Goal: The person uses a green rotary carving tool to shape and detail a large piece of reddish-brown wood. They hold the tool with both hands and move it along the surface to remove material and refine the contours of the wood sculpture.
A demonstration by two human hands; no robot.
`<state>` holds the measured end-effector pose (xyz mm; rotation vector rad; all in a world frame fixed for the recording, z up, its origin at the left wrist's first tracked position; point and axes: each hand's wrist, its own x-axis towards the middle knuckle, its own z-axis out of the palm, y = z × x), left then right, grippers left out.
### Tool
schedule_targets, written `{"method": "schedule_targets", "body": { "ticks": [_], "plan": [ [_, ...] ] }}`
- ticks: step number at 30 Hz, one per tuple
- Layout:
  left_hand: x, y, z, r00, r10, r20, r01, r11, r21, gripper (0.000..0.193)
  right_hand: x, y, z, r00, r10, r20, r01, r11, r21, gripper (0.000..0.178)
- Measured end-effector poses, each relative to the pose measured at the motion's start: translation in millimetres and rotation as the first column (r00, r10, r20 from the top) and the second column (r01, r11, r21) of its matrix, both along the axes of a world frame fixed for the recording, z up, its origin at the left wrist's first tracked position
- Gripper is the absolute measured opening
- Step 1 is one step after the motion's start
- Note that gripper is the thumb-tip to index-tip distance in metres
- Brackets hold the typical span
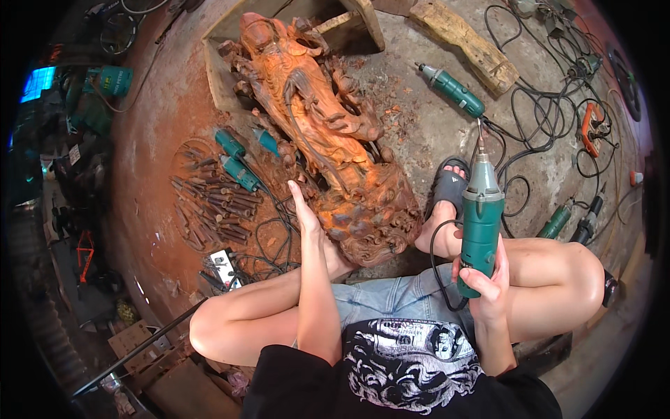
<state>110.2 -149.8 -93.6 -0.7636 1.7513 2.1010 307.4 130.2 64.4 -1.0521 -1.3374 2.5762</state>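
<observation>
A reddish-orange carved wooden statue of a robed figure lies on its back between my legs, its rough, knotty base nearest me. My left hand is at the left side of that base, fingers straight and together; whether it touches the wood I cannot tell. In my right hand is a green and grey die grinder, gripped round its lower body. Its thin bit points up and away from me, to the right of the statue and apart from it. A black cord hangs from its lower end.
A wooden support stands under the statue's far end. Left lie carving bits, small green tools and a white power strip. Another die grinder, a wooden log, tangled cords and an orange socket block lie right.
</observation>
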Motion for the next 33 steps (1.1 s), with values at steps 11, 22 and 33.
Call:
{"method": "schedule_targets", "body": {
  "ticks": [11, 22, 33],
  "plan": [
    [6, 66, 86, 0.13, -0.74, -0.66, -0.213, 0.629, -0.748, 0.036, -19, 10, 3, 0.987, 0.148, 0.056, -0.148, 0.989, -0.005, 0.094],
    [-16, 133, 73, -0.353, -0.607, -0.713, 0.163, 0.71, -0.685, 0.023, -4, 28, -30, 0.909, 0.362, -0.205, -0.389, 0.914, -0.114, 0.142],
    [-28, 117, 66, -0.298, -0.679, -0.671, 0.124, 0.67, -0.732, 0.028, -38, 34, -27, 0.789, 0.608, -0.088, -0.58, 0.785, 0.217, 0.144]
  ]
}}
